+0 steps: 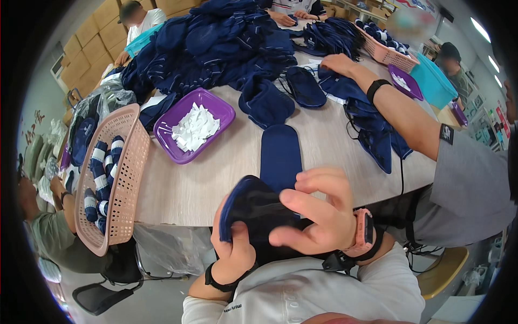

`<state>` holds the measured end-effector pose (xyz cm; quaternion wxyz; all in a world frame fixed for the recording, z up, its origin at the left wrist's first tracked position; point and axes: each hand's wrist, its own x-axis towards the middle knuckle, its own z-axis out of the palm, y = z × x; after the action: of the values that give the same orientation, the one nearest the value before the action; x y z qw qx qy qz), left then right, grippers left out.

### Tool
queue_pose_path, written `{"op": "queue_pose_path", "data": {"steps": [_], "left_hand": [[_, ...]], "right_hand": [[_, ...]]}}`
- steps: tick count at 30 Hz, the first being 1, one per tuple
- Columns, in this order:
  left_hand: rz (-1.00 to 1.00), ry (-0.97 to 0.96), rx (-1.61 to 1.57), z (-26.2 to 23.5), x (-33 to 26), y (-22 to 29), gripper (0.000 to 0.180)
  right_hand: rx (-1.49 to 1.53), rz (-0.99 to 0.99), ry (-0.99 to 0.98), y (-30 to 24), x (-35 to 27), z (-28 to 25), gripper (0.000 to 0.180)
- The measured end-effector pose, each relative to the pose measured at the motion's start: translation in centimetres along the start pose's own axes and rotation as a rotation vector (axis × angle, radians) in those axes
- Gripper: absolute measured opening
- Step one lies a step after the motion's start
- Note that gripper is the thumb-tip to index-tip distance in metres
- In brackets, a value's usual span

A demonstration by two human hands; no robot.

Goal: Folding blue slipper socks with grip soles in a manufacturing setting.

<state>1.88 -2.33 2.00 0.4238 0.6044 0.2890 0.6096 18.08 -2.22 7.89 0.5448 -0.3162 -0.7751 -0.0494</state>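
My left hand [236, 252] grips a navy fabric slipper [258, 208] at the table's near edge, with the thumb pressed on its side. Its rounded blue rim faces up and left, and its lower part is dark and hard to make out. Beside it, my right hand [322, 213] has its thumb and fingers apart, slightly blurred, with nothing visible between them. The fingertips are close to the slipper; whether they touch it I cannot tell. Just beyond lies a flat navy insole-shaped piece [280, 152], its near end hidden behind the slipper and my fingers.
A purple tray [226, 114] holds white slips. Left of it stands a pink basket [123, 200] with banded navy rolls. A navy fabric heap [210, 46] covers the table's far side. At right, a co-worker's arm [404, 110] reaches over navy pieces. Other people sit around the table.
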Motion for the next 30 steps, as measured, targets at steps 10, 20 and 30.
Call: {"op": "queue_pose_path", "data": {"steps": [10,20,30], "left_hand": [[-0.002,-0.377,0.261,-0.8,0.0,0.3,0.060],[0.092,-0.210,0.123,-1.5,0.8,-0.1,0.053],[-0.284,-0.193,-0.036,-1.8,0.7,0.3,0.045]], "right_hand": [[0.323,0.343,-0.291,-0.1,-1.5,2.2,0.029],[0.924,0.882,-0.349,-0.5,-0.9,3.1,0.031],[1.283,1.111,-0.749,0.7,-1.3,1.6,0.021]]}}
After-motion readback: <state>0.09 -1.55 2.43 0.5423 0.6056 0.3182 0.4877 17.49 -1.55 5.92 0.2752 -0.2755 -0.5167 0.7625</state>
